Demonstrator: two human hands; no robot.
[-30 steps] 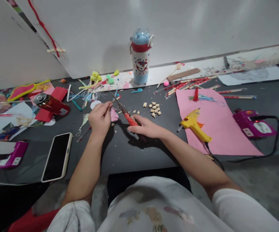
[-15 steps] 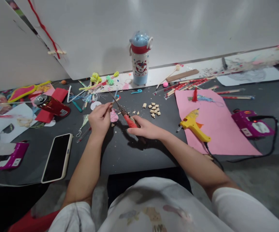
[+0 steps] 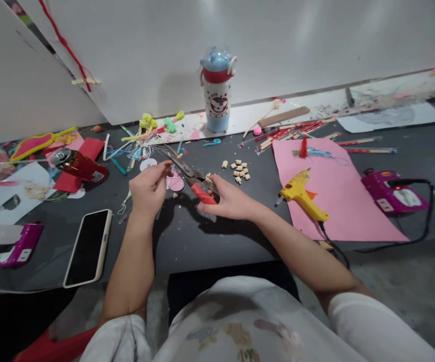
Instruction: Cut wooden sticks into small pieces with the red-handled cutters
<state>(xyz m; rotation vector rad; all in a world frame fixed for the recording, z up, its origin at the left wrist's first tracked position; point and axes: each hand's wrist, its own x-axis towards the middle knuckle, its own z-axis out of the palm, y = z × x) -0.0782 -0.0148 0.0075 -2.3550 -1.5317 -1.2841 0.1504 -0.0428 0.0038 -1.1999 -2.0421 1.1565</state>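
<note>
Scissors [image 3: 188, 173] fill the curled grip of the right hand [image 3: 230, 199]; whether the left hand [image 3: 147, 188] holds anything is unclear.

Scissors [image 3: 188, 171] opened wider, left hand [image 3: 148, 188] shifted slightly leftward

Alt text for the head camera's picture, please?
A person's right hand holds red-handled scissors beside the left hand above a dark table. A bottle stands beyond; to the right are small pale pieces and a glue gun on pink paper.

Red-handled scissors [image 3: 188, 172] in right hand [image 3: 232, 199], slanting far-left, blades seemingly parted.
</note>
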